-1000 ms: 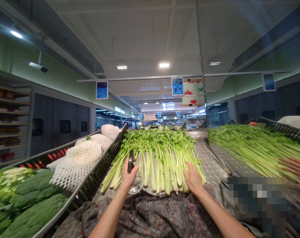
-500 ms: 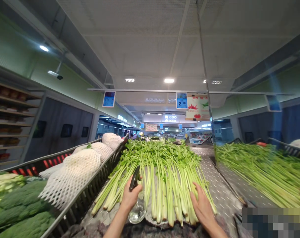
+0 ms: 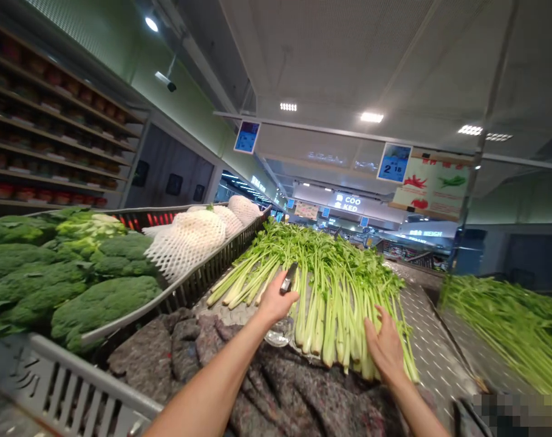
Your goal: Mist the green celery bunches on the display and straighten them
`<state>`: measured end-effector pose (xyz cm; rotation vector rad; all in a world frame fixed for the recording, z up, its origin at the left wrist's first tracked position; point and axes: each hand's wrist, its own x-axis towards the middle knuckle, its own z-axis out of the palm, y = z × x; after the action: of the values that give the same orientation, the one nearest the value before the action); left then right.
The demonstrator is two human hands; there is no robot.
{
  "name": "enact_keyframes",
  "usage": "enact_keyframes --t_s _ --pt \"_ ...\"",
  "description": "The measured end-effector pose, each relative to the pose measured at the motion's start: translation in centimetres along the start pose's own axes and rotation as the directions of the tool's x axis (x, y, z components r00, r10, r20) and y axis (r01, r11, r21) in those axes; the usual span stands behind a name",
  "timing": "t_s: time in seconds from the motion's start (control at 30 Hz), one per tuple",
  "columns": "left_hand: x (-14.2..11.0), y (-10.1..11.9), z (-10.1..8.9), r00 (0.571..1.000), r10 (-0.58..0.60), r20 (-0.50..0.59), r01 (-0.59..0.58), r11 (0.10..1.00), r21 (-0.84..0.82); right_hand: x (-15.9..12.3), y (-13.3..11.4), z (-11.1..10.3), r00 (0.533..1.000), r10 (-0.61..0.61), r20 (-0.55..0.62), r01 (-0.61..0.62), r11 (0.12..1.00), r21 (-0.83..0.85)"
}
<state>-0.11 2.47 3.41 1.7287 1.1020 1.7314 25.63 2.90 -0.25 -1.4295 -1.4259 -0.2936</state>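
Note:
My left hand (image 3: 276, 301) is closed around a clear spray bottle (image 3: 279, 338) with a black head, held over the celery. The fingers hide the middle of the bottle. Many long green stalks of celery (image 3: 328, 315) lie side by side, leaves away from me and pale root ends toward me. At the right side of the celery, my right hand (image 3: 385, 349) is open, fingers apart and holding nothing. Whether it touches the stalks I cannot tell.
Left of the celery stands a black crate wall (image 3: 223, 258), with net-wrapped white produce (image 3: 194, 237) and broccoli (image 3: 107, 303) beyond. A crumpled grey cloth (image 3: 298, 394) lies in front. A mirror panel (image 3: 507, 315) rises to the right; price signs (image 3: 394, 164) hang above.
My view has turned left and tilted, so more broccoli, crate and grey cloth show. Both hands stay over the celery, the left still gripping the spray bottle.

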Motion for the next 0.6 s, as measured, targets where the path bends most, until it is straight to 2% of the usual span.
enact_keyframes --t_s 0.17,0.37,0.6 --pt "0.1 -0.3 0.4 1.0 -0.019 -0.018 0.019 1.0 0.015 0.0 0.0 -0.4 0.999 0.053 -0.004 -0.053 0.998 -0.027" --pt "-0.3 0.2 0.6 0.995 -0.087 0.052 0.083 0.994 0.071 -0.1 -0.6 -0.5 0.997 0.071 0.011 -0.071 0.997 -0.027" --pt "0.0 0.2 0.8 1.0 0.003 0.015 -0.004 0.999 0.052 -0.3 -0.5 -0.3 0.998 0.057 -0.006 -0.057 0.998 -0.012"
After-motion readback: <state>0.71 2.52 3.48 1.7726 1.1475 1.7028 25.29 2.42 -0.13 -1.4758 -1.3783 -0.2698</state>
